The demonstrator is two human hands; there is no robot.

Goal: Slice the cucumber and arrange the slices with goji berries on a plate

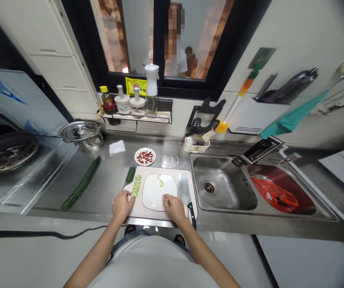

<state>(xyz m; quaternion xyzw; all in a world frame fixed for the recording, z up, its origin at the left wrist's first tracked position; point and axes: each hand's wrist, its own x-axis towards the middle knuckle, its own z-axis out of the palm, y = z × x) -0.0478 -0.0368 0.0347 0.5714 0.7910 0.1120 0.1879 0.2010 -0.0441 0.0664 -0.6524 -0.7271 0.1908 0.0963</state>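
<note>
A white cutting board (pixel 186 173) lies on the steel counter before me. Along its left side runs a row of overlapping cucumber slices (pixel 136 185). My left hand (pixel 123 206) is closed at the near end of that row, thumb and finger on the last slice. On the board sits a white square plate (pixel 155 194) with a couple of cucumber slices (pixel 160 183) near its far edge. My right hand (pixel 175 208) is closed over the plate's near right rim; what its fingers pinch is hidden. A cut cucumber piece (pixel 130 174) rests at the board's far left corner.
A cleaver (pixel 184 190) lies on the board's right side. Left stand a whole cucumber (pixel 81 184) and a lidded steel pot (pixel 83 136). Behind the board is a plate of chopped red bits (pixel 145 156). A double sink (pixel 226 196) lies right, with a red bag (pixel 276 196).
</note>
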